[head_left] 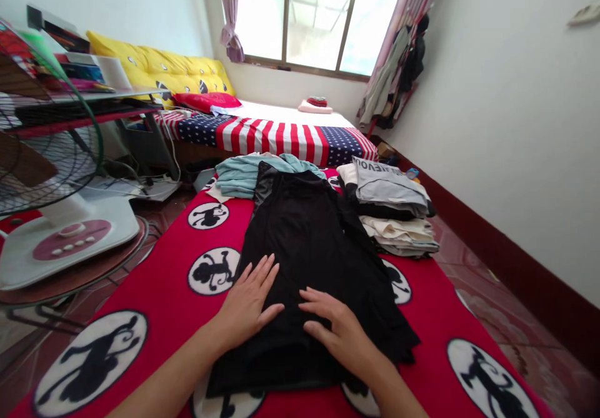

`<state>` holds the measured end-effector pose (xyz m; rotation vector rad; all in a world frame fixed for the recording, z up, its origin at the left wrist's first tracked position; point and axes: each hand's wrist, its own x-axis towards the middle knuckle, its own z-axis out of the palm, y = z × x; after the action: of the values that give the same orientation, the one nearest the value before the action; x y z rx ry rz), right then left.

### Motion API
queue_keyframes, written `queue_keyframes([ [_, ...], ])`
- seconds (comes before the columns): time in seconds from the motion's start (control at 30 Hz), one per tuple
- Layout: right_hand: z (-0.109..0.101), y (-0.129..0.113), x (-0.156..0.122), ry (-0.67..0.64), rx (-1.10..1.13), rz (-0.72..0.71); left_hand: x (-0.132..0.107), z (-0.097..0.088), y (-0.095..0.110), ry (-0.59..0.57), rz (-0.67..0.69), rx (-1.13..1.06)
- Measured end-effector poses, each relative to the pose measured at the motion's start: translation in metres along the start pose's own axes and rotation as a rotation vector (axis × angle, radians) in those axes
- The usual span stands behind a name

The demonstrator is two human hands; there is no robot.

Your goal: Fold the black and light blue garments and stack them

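Observation:
A black long-sleeved top [304, 237] lies spread on the red blanket [164, 318], its hem toward me and its neck end away. One sleeve runs down the right side; at the upper left a shiny, sheer-looking black piece shows. My left hand [250, 299] rests on the left side of the top, fingers stretched out and thumb apart. Over the lower right part, my right hand [332, 324] touches the cloth or hovers just above it, fingers extended and slightly bent. Neither hand grips anything.
Folded clothes [391, 199] are stacked to the right, and a heap of teal cloth [248, 173] lies beyond the top. On the left, a fan [70, 230] stands on a round stool. A bed with a flag-patterned cover [272, 137] sits below the window.

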<state>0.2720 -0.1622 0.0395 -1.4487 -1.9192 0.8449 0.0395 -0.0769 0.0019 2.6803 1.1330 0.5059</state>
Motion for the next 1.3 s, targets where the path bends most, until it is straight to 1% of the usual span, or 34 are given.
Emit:
queue_keyframes([
  [0.03,-0.012,0.007,-0.005,0.072,0.025,0.040,0.000,0.001,-0.001,-0.002,-0.009,0.010],
  [0.1,-0.043,0.029,-0.016,0.300,0.009,0.127,0.005,-0.001,0.000,0.017,-0.048,-0.004],
  [0.17,-0.073,0.059,-0.025,0.567,-0.100,0.220,0.013,-0.006,0.005,0.065,-0.095,-0.056],
  [0.2,-0.086,0.076,-0.028,0.662,-0.174,0.281,0.017,-0.007,0.008,0.098,-0.115,-0.092],
  [0.23,-0.095,0.091,-0.031,0.708,-0.242,0.357,0.021,-0.006,0.012,0.127,-0.125,-0.126],
  [0.27,-0.101,0.104,-0.033,0.711,-0.277,0.429,0.025,-0.004,0.015,0.143,-0.119,-0.154],
  [0.33,-0.102,0.122,-0.034,0.658,-0.300,0.518,0.029,0.003,0.019,0.133,-0.074,-0.161],
  [0.37,-0.099,0.127,-0.033,0.626,-0.304,0.528,0.029,0.007,0.020,0.114,-0.046,-0.142],
  [0.4,-0.095,0.128,-0.033,0.608,-0.313,0.521,0.029,0.011,0.020,0.097,-0.020,-0.119],
  [0.47,-0.090,0.124,-0.030,0.621,-0.304,0.499,0.027,0.016,0.020,0.086,0.004,-0.080],
  [0.53,-0.094,0.115,-0.028,0.706,-0.190,0.487,0.025,0.018,0.018,0.088,0.007,-0.068],
  [0.57,-0.100,0.109,-0.027,0.784,-0.103,0.482,0.024,0.018,0.017,0.085,0.008,-0.068],
  [0.63,-0.118,0.094,-0.023,1.004,0.055,0.450,0.024,0.018,0.017,0.081,0.008,-0.078],
  [0.7,-0.138,0.078,-0.018,1.253,0.138,0.363,0.024,0.018,0.016,0.093,0.006,-0.101],
  [0.73,-0.147,0.071,-0.014,1.352,0.159,0.304,0.023,0.018,0.016,0.106,0.004,-0.120],
  [0.77,-0.155,0.064,-0.010,1.424,0.173,0.244,0.023,0.018,0.016,0.122,0.002,-0.145],
  [0.8,-0.160,0.058,-0.005,1.458,0.184,0.197,0.023,0.017,0.016,0.140,-0.001,-0.180],
  [0.83,-0.163,0.054,0.001,1.456,0.193,0.172,0.023,0.017,0.015,0.157,-0.011,-0.228],
  [0.87,-0.165,0.052,0.007,1.420,0.212,0.172,0.023,0.016,0.015,0.179,-0.030,-0.294],
  [0.9,-0.166,0.051,0.015,1.362,0.249,0.194,0.023,0.014,0.015,0.208,-0.061,-0.376],
  [0.97,-0.169,0.054,0.034,1.251,0.382,0.289,0.024,0.011,0.013,0.288,-0.155,-0.581],
  [1.0,-0.170,0.055,0.046,1.225,0.455,0.334,0.025,0.009,0.012,0.337,-0.209,-0.699],
  [1.07,-0.173,0.050,0.074,1.241,0.558,0.385,0.027,0.006,0.010,0.439,-0.309,-0.943],
  [1.13,-0.169,0.031,0.102,1.284,0.581,0.362,0.028,0.002,0.005,0.536,-0.390,-1.168],
  [1.2,-0.152,-0.004,0.123,1.254,0.582,0.271,0.027,-0.003,-0.002,0.656,-0.450,-1.346],
  [1.23,-0.137,-0.024,0.127,1.195,0.586,0.197,0.026,-0.007,-0.006,0.720,-0.474,-1.414],
  [1.27,-0.120,-0.046,0.128,1.023,0.550,0.036,0.024,-0.011,-0.011,0.789,-0.501,-1.465],
  [1.3,-0.101,-0.065,0.125,0.763,0.466,-0.114,0.021,-0.015,-0.016,0.856,-0.532,-1.495],
])
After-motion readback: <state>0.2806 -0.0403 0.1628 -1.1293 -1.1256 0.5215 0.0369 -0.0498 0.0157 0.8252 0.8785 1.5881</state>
